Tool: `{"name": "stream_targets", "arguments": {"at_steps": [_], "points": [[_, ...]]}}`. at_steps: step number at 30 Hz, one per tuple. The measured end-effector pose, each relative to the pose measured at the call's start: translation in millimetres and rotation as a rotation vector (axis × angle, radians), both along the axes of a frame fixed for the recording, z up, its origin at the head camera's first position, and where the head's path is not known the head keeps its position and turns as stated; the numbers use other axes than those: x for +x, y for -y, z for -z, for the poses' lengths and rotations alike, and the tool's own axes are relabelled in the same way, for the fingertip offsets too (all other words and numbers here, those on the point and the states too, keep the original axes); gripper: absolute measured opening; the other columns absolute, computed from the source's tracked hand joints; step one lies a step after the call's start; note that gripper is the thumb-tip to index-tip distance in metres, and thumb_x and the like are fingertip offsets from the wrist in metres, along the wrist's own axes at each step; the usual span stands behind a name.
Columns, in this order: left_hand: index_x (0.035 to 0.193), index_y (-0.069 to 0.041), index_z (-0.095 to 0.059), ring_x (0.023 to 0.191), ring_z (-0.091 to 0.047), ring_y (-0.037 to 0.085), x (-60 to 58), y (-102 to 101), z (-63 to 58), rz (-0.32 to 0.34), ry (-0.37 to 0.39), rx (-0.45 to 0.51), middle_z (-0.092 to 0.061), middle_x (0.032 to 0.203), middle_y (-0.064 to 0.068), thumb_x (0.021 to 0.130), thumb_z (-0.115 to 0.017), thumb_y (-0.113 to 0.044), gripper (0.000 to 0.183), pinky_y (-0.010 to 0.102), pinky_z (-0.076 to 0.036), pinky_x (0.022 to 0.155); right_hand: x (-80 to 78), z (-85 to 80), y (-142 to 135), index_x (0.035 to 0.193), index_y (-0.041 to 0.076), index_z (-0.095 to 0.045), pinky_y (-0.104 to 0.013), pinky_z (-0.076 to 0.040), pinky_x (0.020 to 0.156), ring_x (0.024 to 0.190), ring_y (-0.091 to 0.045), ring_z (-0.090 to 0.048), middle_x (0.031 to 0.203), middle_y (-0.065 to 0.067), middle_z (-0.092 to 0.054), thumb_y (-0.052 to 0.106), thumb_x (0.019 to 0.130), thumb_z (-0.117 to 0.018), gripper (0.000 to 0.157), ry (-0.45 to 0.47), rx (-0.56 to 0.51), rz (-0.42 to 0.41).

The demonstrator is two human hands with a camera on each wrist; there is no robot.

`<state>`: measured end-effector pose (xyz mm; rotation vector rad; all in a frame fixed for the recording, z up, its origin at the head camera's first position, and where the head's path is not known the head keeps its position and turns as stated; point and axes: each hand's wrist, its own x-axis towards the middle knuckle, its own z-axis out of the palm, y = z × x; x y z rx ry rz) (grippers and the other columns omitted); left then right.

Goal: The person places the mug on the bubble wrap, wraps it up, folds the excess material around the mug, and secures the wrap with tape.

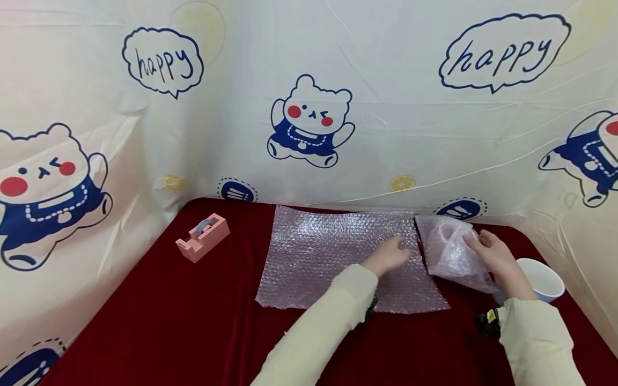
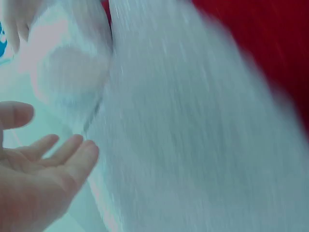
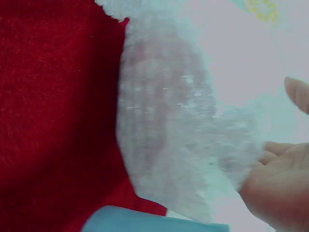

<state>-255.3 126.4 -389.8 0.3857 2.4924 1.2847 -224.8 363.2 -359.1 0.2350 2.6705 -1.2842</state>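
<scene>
A flat sheet of bubble wrap [image 1: 309, 257] lies on the dark red cloth. Over its right part reaches my left hand [image 1: 390, 255], fingers spread and nothing held; the left wrist view shows thumb and fingers well apart. To the right of the sheet is a bubble-wrapped bundle [image 1: 451, 254], with a pale ring-like handle showing through the layers. My right hand [image 1: 494, 257] is at the bundle's right side, its thumb over the top. In the right wrist view the fingers [image 3: 275, 152] lie along the wrap's edge, with the thumb apart from them.
A white cup-like container [image 1: 541, 276] with a bluish outside stands right of the bundle, partly behind my right wrist. At the left sits a pink tape dispenser [image 1: 207, 238] with a blue roll. A printed curtain [image 1: 401, 123] hangs behind the table.
</scene>
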Motion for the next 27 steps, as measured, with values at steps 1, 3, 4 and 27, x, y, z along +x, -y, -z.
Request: {"name": "stream_targets", "arguments": {"at_steps": [1, 3, 4, 27], "points": [[0.141, -0.006, -0.045, 0.127, -0.052, 0.026, -3.4, 8, 0.0, -0.020, 0.002, -0.016, -0.052, 0.141, 0.010, 0.094, -0.049, -0.022, 0.049, 0.035, -0.043, 0.106, 1.8, -1.4, 0, 0.145, -0.013, 0.009, -0.063, -0.013, 0.113, 0.140, -0.055, -0.006, 0.150, -0.039, 0.002, 0.044, 0.101, -0.033, 0.084, -0.015, 0.010, -0.004], [0.140, -0.004, -0.045, 0.125, -0.053, 0.029, -10.0, 27, 0.6, -0.057, 0.000, -0.033, -0.053, 0.140, 0.013, 0.095, -0.048, -0.020, 0.048, 0.040, -0.044, 0.105, 6.3, -4.3, 2, 0.146, -0.013, 0.004, -0.064, -0.016, 0.111, 0.138, -0.056, -0.010, 0.150, -0.039, -0.003, 0.043, 0.101, -0.034, 0.081, -0.052, 0.037, -0.004], [0.140, -0.004, -0.045, 0.124, -0.054, 0.030, -13.1, 38, 1.4, -0.073, 0.000, -0.042, -0.053, 0.140, 0.013, 0.096, -0.047, -0.019, 0.047, 0.042, -0.044, 0.104, 9.2, -5.5, 2, 0.147, -0.013, 0.002, -0.064, -0.018, 0.110, 0.138, -0.056, -0.012, 0.150, -0.039, -0.005, 0.042, 0.101, -0.035, 0.080, -0.069, 0.044, -0.006], [0.106, 0.004, -0.058, 0.073, -0.057, 0.021, -17.8, 267, 11.2, -0.374, 0.098, -0.326, -0.059, 0.083, 0.013, 0.100, -0.046, -0.032, 0.039, 0.030, -0.048, 0.065, 82.3, 30.9, -44, 0.099, 0.029, -0.062, -0.001, -0.038, 0.059, 0.077, 0.007, -0.048, 0.084, 0.023, -0.054, 0.010, 0.094, -0.051, 0.022, -0.532, -0.364, 0.861]]}}
